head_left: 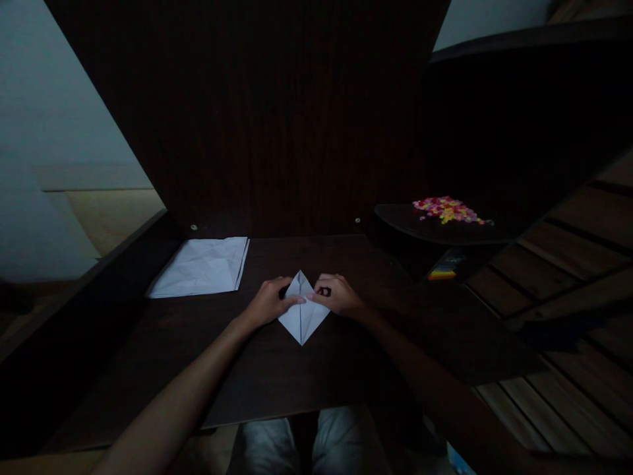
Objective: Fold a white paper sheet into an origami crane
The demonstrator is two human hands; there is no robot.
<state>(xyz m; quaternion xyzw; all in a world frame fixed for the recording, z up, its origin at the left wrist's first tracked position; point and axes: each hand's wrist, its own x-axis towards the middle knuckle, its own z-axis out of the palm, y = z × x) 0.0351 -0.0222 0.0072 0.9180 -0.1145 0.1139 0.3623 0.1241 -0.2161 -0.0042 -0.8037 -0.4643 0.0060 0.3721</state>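
A white sheet of paper point(302, 323), folded into a diamond with a crease down its middle, lies on the dark desk point(267, 376) in front of me. My left hand point(271, 300) grips its left side, the thumb pressed on top near the centre line. On the opposite side my right hand point(339, 295) pinches the paper, with thumb and curled forefinger close to the upper right edge. Both thumbs nearly meet at the middle. The fingers beneath the paper are hidden.
Creased white paper sheets point(202, 267) lie stacked at the back left of the desk. A small raised shelf point(395, 218) at the right bears a heap of pink, red and yellow pieces point(448, 209). A tall dark panel point(277, 119) closes off the back.
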